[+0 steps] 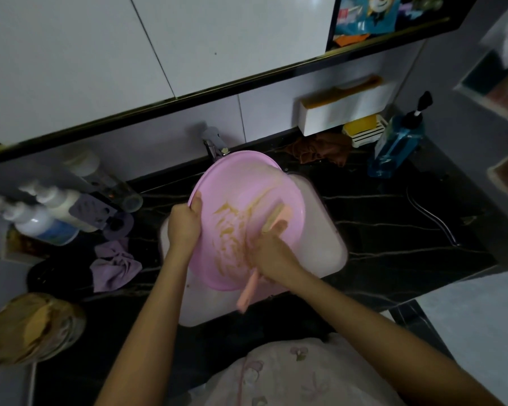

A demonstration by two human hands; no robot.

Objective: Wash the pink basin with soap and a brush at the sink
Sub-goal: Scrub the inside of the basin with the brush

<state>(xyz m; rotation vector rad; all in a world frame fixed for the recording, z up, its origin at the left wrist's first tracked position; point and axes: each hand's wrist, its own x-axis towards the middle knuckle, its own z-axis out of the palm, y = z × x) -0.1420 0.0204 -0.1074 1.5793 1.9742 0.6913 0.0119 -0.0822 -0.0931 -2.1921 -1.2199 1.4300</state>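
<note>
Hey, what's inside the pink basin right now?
Yellowish soapy streaks smear the floor of the pink basin, and the brush lies against it, held by the right hand. The hand and brush cover the floor beneath them.

The brush [276,217] shaft was hidden under the fingers of the right hand [272,253]; the head beyond them was blurred.

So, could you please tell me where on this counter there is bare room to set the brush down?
The clearest patch is the dark counter right of the sink, bordered by the blue pump bottle behind and the counter's front edge. Left of the sink is crowded: white pump bottles, a purple cloth, a jar.
</note>
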